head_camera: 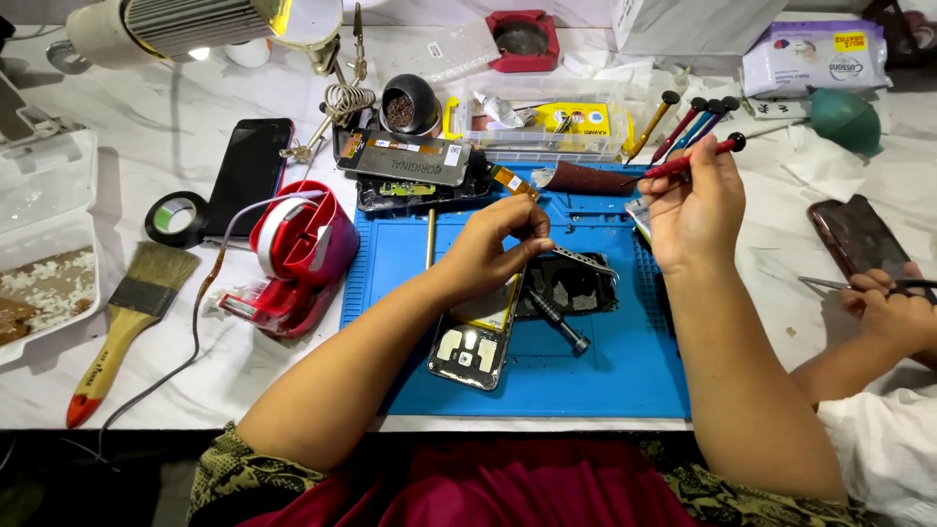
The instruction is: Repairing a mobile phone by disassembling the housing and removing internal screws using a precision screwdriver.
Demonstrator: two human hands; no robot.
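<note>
At a cluttered repair bench, the left hand (493,249) pinches tweezers (584,260) over an opened smartphone (475,342) lying on a blue work mat (605,376), while the right hand (695,200), fingers closed, lifts a red-handled screwdriver (688,161) clear, ready.

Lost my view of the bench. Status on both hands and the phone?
Left hand pinching tweezers over opened phone. Right hand raised, gripping red screwdriver. Another person's hand at right edge, apart.
</note>
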